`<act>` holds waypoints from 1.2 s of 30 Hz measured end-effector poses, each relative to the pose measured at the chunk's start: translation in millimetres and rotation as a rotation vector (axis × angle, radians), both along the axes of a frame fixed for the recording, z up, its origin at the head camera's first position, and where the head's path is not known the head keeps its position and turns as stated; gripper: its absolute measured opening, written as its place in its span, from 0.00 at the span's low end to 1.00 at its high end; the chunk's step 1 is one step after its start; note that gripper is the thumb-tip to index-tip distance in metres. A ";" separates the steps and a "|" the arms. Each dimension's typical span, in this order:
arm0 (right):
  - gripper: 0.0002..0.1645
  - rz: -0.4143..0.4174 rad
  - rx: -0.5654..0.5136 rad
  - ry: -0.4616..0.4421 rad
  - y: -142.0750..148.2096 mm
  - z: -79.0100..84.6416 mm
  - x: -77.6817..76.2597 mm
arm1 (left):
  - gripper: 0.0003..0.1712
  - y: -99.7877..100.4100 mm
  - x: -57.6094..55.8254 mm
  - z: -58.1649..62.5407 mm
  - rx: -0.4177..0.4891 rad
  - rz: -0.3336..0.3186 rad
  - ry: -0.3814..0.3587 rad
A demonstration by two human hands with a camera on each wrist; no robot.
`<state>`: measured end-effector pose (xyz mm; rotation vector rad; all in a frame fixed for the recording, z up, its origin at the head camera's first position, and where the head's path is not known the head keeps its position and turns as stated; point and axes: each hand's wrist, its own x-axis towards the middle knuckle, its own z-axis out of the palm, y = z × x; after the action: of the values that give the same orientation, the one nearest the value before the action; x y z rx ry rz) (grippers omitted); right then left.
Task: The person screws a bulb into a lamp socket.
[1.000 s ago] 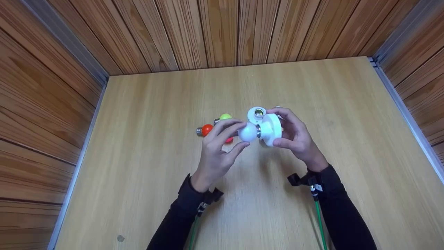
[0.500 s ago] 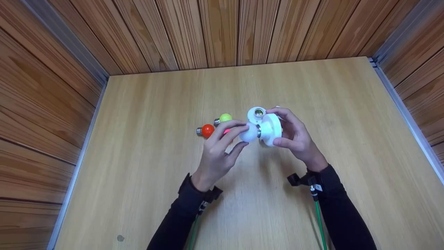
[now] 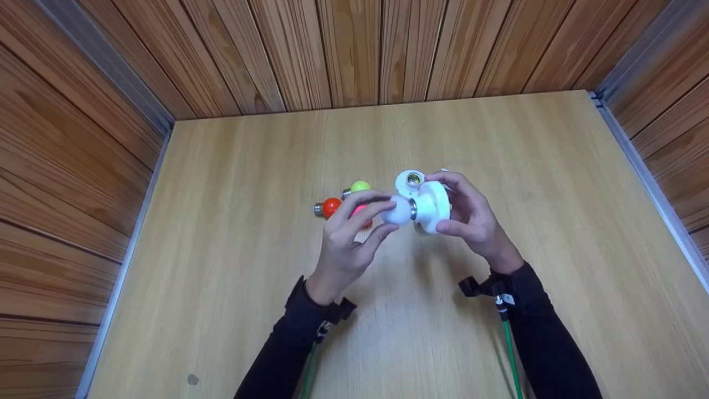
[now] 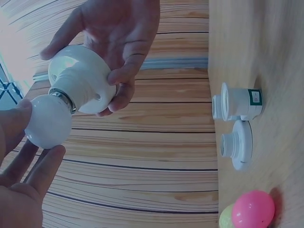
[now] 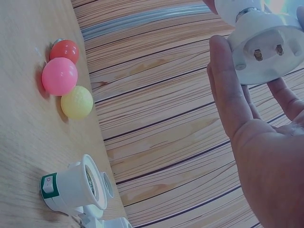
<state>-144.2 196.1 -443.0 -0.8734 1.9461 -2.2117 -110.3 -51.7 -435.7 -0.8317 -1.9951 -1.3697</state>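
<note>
Above the table, my left hand (image 3: pixel 344 246) pinches the round white light bulb (image 3: pixel 396 211) between thumb and fingertips. My right hand (image 3: pixel 477 221) grips the wide round base of a white lamp holder (image 3: pixel 435 207) by its edge. Bulb and holder meet end to end, lying sideways. In the left wrist view, a band of the bulb's metal screw cap (image 4: pixel 64 99) shows at the socket's mouth; the rest of the cap is hidden inside. The holder's underside (image 5: pixel 268 59), with two metal contacts, faces the right wrist camera.
On the table (image 3: pixel 249 266) lie a red bulb (image 3: pixel 332 207), a yellow-green bulb (image 3: pixel 360 186) and a pink bulb (image 5: pixel 60 77). Behind the held holder stand another white socket (image 3: pixel 410 182) and a white switched socket (image 5: pixel 71 187). Wooden panel walls (image 3: pixel 354 52) border the table.
My left fingers have shifted slightly around the white bulb, first uncovering more of the loose bulbs, then covering part of them again. My right hand and the lamp holder stay in place.
</note>
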 end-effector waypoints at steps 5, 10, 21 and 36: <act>0.42 -0.004 0.001 0.007 0.0 -1.3 -0.6 | 0.25 0.3 0.7 0.1 0.085 -0.030 -0.109; 0.42 -0.013 0.010 0.011 0.2 -0.7 -0.2 | 0.32 -0.2 1.5 -0.6 0.115 -0.011 -0.224; 0.42 -0.010 0.022 0.002 1.6 -1.2 -0.3 | 0.25 -1.8 2.3 1.3 0.064 -0.018 -0.226; 0.41 -0.003 0.006 0.011 1.6 -2.4 -1.1 | 0.25 -0.3 4.8 2.8 0.168 -0.134 -0.287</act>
<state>-145.3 197.7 -445.3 -0.8844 1.9592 -2.2056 -105.5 -52.0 -432.9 -0.7367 -2.0255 -1.7932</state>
